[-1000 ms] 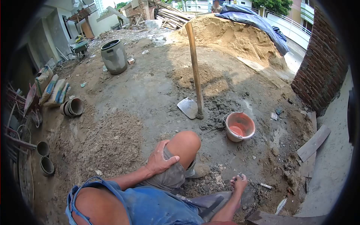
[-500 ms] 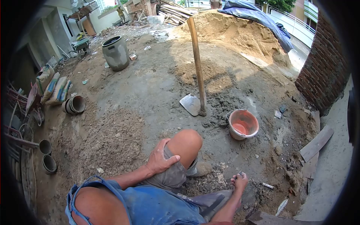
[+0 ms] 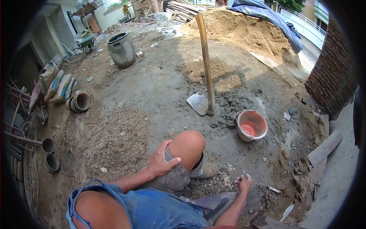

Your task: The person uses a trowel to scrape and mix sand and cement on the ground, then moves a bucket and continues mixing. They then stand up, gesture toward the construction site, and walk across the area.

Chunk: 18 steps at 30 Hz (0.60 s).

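Note:
My left hand [image 3: 162,161] rests on my bent leg just below the raised knee [image 3: 189,147], thumb spread apart from the fingers, which partly curl out of sight. My right hand [image 3: 243,183] is low over the dirt at the right, fingers closed around a small greyish thing whose kind I cannot make out. Beyond it stands an upright bucket [image 3: 251,125] with a reddish inside. A hoe [image 3: 206,63] stands to the bucket's left, its wooden handle pointing up and its metal blade on the wet ground. Neither hand touches the hoe or bucket.
A grey barrel [image 3: 121,51], filled sacks [image 3: 61,87] and stacked buckets [image 3: 78,102] are at the left. Behind the hoe rises a sand pile [image 3: 244,32] under a blue tarp [image 3: 263,13]. A brick wall [image 3: 333,68] and planks [image 3: 324,149] flank the right. A person stands far back.
The view has shifted slightly, so the background sits a little further right. My left hand stays on my leg, and my right hand stays closed in nearly the same place.

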{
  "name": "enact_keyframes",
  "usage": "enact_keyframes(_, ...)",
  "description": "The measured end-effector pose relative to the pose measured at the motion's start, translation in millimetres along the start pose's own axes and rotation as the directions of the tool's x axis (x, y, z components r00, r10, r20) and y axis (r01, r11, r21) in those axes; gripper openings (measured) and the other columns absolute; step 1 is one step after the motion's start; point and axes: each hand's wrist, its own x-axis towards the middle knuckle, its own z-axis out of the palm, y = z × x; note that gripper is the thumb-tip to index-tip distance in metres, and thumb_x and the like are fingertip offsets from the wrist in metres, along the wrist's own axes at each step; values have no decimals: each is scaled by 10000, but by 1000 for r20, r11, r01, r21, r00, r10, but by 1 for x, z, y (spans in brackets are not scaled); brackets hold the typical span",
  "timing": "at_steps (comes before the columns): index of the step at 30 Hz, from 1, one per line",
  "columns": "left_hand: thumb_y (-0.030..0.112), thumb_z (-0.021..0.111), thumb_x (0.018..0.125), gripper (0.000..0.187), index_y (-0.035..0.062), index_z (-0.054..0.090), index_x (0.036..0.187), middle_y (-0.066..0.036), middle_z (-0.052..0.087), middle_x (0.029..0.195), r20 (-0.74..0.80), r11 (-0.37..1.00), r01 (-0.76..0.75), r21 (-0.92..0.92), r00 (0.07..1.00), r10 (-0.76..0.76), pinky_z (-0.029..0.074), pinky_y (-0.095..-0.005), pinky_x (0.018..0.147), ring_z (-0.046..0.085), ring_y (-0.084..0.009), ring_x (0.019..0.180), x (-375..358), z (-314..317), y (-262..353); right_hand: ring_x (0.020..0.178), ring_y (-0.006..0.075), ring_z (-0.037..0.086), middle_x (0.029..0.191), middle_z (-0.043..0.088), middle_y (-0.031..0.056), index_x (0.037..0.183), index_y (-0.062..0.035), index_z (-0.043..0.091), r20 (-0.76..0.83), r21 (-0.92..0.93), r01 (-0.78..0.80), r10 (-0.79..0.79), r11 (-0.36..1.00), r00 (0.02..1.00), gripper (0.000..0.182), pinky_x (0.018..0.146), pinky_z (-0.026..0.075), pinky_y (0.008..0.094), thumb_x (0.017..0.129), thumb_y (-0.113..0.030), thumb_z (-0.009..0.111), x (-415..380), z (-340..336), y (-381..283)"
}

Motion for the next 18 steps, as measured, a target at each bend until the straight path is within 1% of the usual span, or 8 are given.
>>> enact_keyframes(5, 441, 714, 717, 780, 10, 434, 1304, -213, 531, 1232, -4, 1000, -15, 12, 1000, 15, 424, -425, 983, 532, -363, 1159, 1, -2, -1, 480, 150, 607, 738, 632, 73, 1212, -43, 481, 18, -22, 0, 1, 1000, 1000, 298, 375, 459, 256, 916, -80, 492, 0, 0, -1)
enact_keyframes(12, 436, 719, 715, 777, 7, 441, 1299, -221, 532, 1224, -15, 1000, -13, 10, 1000, 13, 423, -423, 983, 533, -362, 1155, -1, -5, -2, 481, 153, 606, 744, 635, 75, 1214, -39, 490, 6, -9, 19, -19, 1000, 1000, 304, 385, 465, 259, 914, -87, 490, -1, 4, 0)
enact_keyframes(15, 434, 721, 714, 773, 4, 445, 1295, -221, 534, 1222, -15, 1000, -11, -1, 1000, 11, 422, -422, 984, 535, -361, 1152, -3, -7, 0, 482, 152, 606, 740, 637, 75, 1197, -39, 498, 21, -26, 13, -12, 1000, 1000, 287, 385, 464, 258, 913, -82, 490, -5, 5, -5)
enact_keyframes(18, 432, 720, 714, 773, 4, 444, 1296, -224, 536, 1221, -9, 1000, -4, -8, 1000, 4, 422, -422, 985, 535, -361, 1154, -4, -9, 4, 460, 152, 601, 705, 625, 87, 1168, -30, 477, 31, -12, 24, -24, 1000, 999, 279, 371, 449, 255, 893, -42, 516, -3, 5, -4)
